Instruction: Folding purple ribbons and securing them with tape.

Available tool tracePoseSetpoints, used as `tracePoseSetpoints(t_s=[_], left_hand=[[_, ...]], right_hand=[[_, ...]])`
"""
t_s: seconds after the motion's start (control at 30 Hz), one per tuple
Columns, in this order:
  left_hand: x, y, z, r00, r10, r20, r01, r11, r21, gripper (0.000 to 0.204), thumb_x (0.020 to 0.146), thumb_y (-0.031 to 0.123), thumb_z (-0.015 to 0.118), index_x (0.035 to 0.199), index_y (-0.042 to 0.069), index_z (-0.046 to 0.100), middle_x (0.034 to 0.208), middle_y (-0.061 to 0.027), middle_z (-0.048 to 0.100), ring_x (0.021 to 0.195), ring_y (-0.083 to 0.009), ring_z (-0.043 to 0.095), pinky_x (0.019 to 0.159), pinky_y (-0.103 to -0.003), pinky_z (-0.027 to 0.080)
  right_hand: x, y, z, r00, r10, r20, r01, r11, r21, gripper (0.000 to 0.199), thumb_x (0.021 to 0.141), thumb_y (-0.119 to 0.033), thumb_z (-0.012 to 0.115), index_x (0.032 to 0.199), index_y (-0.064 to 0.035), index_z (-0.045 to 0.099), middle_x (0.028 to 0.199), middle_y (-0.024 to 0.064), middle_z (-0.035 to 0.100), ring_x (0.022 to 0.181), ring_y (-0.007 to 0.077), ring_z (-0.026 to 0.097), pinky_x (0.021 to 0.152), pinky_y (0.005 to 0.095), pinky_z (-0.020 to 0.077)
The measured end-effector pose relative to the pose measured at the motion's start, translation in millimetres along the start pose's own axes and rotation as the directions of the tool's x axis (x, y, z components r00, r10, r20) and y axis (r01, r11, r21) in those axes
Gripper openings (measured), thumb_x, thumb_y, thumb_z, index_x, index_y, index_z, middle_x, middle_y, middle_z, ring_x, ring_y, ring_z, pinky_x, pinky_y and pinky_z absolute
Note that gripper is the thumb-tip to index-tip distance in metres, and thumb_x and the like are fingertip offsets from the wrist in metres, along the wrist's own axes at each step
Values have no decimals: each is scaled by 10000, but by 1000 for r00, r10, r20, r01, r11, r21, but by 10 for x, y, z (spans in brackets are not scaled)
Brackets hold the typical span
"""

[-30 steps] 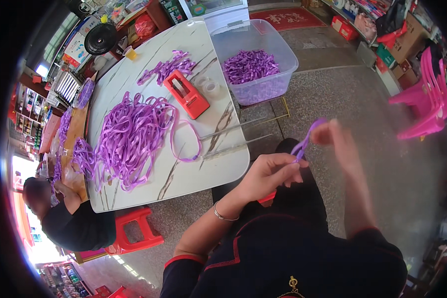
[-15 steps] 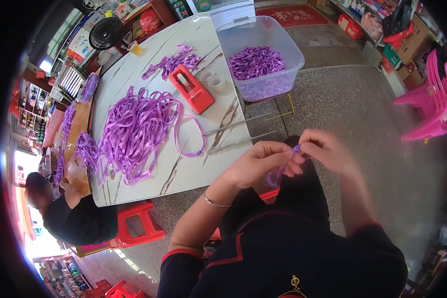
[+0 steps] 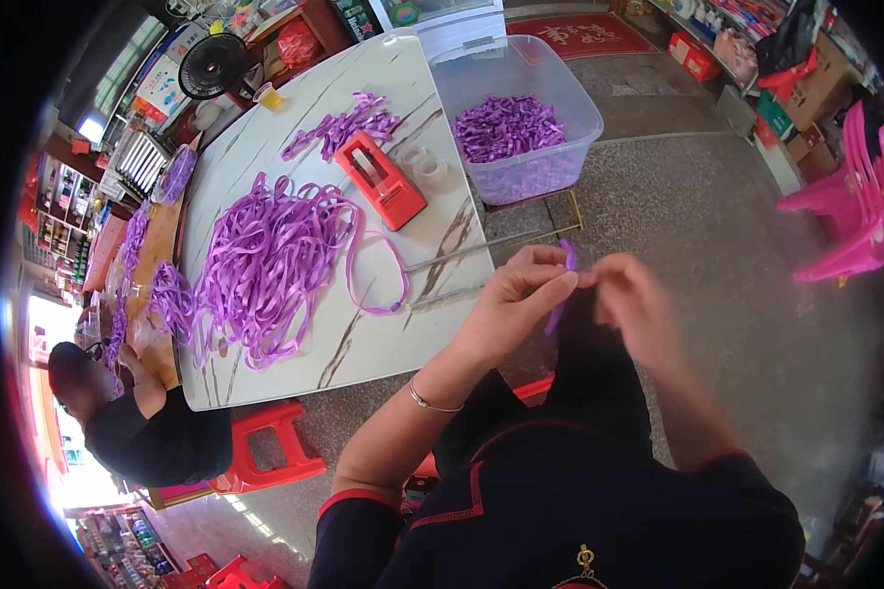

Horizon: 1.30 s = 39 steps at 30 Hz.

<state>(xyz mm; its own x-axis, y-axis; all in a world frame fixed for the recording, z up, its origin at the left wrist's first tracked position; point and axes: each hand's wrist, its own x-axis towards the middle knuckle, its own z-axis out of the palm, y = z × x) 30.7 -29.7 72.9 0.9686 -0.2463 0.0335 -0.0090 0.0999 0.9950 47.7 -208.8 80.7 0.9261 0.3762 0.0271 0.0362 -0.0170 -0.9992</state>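
A short purple ribbon [image 3: 553, 319] is pinched between the thumb and fingers of my left hand [image 3: 521, 304], one end standing up above the fingertips and the other hanging below. My right hand [image 3: 636, 304] is right beside it, fingers curled and smeared by motion, with fingertips close to the left thumb; whether they grip the ribbon is hidden. On the marble-patterned table [image 3: 403, 339] to the left lies a large heap of purple ribbon loops [image 3: 265, 265]. One ribbon loop [image 3: 403, 270] sticks out from the heap toward my hands.
Behind the heap stand a red tape dispenser [image 3: 381, 182], clear tape rolls [image 3: 429, 169] and a smaller ribbon pile [image 3: 339, 126]. A clear plastic bin [image 3: 550, 167] of purple pieces is beyond the table's right edge. Another person [image 3: 157, 432] sits at left near a red stool [image 3: 275, 447].
My right hand has dropped slightly and blurred, its fingers no longer plainly pinching the ribbon. The ribbon now stands more upright in my left hand, its end showing above the fingers.
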Motion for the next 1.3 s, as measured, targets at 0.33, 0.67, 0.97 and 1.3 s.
tracePoseSetpoints(t_s=[0.33,0.67,0.97,1.3], left_hand=[[99,381,79,986,-155,57,164,955,-246,272,931,204,453,972,-20,603,836,-77,618,765,-138,590,757,-256,474],[35,660,60,977,-169,131,189,968,-162,304,946,203,406,860,-23,592,651,-89,615,551,-96,557,482,-191,409],[-281,588,-280,931,-346,119,291,898,330,237,912,160,479,863,-29,612,658,-71,632,503,-41,492,447,-177,377],[-447,426,-404,936,-344,-82,353,896,271,187,897,142,503,868,-1,619,676,-25,635,477,-12,435,443,-163,353]], right_hand=[[-480,473,221,953,89,290,-62,993,-101,200,903,-152,483,994,-6,585,846,105,643,778,191,637,681,279,491],[-743,1195,-362,972,-139,190,234,675,-699,194,877,-157,483,962,-17,588,883,161,623,818,318,602,697,388,492],[-89,853,-980,966,-252,-52,70,451,-890,119,844,-107,532,898,-9,573,855,174,602,780,317,596,657,392,497],[54,415,-932,875,-485,2,199,354,-914,359,809,-58,544,1168,-57,531,1121,155,573,898,304,608,773,343,499]])
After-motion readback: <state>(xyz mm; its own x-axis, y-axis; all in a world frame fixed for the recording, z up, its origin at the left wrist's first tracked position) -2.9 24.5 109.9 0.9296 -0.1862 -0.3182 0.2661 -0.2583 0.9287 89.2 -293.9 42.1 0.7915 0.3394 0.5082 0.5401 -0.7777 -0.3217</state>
